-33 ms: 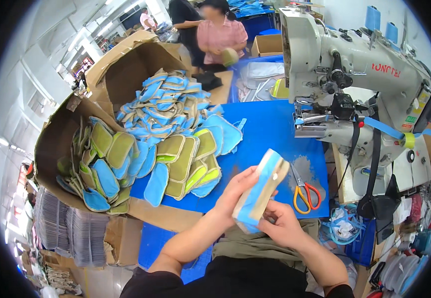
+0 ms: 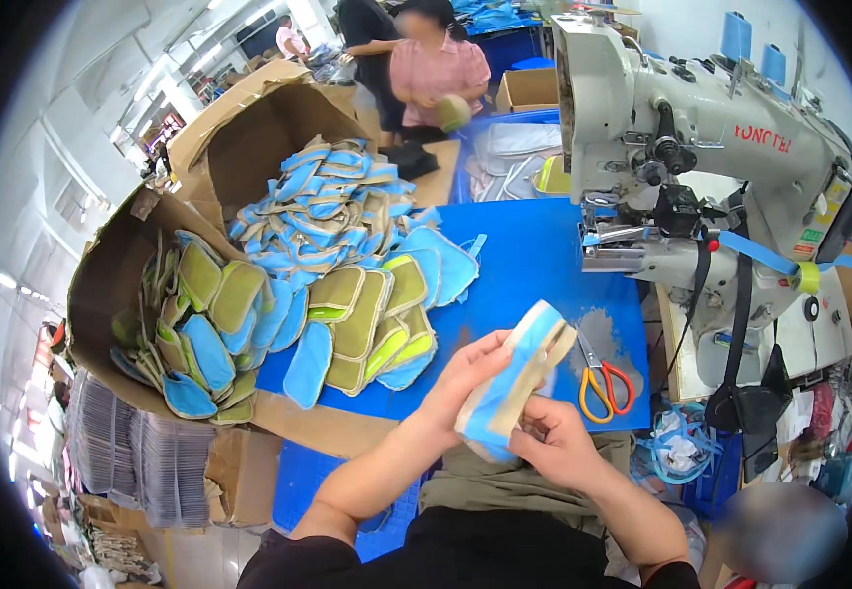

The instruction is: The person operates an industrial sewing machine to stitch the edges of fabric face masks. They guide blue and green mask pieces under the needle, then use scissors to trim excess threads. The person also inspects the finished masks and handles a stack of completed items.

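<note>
Above my lap I hold a looped fabric band (image 2: pixel 510 378), beige with a blue stripe along its middle. My left hand (image 2: pixel 462 385) grips its left side, with the thumb and fingers around it. My right hand (image 2: pixel 553 444) pinches its lower right edge. The loop's upper end stands apart, so its beige inner side shows. Just right of the band, scissors (image 2: pixel 606 385) with orange and red handles lie on the blue table (image 2: pixel 519 250). To the left are flat padded pieces (image 2: pixel 362 314) in olive, blue and lime, beside a heap of blue-and-beige bands (image 2: pixel 323 211).
A large sewing machine (image 2: pixel 671 137) stands at the right, with blue tape (image 2: pixel 755 252) feeding into it. An open cardboard box (image 2: pixel 116 265) spills padded pieces at the left. Stacked grey sheets (image 2: pixel 165 461) stand below it. A person in pink (image 2: pixel 440 74) works across the table.
The band has tilted slightly in my hands, and the gap at its upper end has widened. A blurred round shape has appeared at the lower right.
</note>
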Tool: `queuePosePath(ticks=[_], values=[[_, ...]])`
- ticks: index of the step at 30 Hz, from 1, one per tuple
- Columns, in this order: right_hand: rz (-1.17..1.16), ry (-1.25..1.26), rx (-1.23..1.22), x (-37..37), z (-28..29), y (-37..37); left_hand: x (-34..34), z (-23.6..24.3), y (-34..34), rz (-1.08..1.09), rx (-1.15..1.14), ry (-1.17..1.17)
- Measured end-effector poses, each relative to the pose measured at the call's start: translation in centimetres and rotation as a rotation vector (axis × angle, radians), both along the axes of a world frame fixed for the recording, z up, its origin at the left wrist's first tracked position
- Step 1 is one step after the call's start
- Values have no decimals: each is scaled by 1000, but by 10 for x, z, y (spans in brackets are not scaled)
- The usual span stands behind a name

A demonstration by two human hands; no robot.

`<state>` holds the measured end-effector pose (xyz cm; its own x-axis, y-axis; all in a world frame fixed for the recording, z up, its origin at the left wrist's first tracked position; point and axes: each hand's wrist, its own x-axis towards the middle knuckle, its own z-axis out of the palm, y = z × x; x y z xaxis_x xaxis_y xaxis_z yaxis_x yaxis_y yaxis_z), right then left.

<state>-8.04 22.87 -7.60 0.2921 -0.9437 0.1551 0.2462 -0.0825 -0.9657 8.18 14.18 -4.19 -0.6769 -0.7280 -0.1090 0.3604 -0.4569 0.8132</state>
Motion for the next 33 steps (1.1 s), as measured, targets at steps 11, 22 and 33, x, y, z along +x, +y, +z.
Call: queuePosePath(ticks=[11, 22, 33], values=[[186, -126, 249, 11, 11, 21, 23, 8, -42, 346, 77, 158], [-71, 405, -456, -4, 29, 13, 28, 20, -49, 149, 126, 187], [-294, 419, -362, 0, 39, 1, 35, 16, -37, 260, -281, -249]])
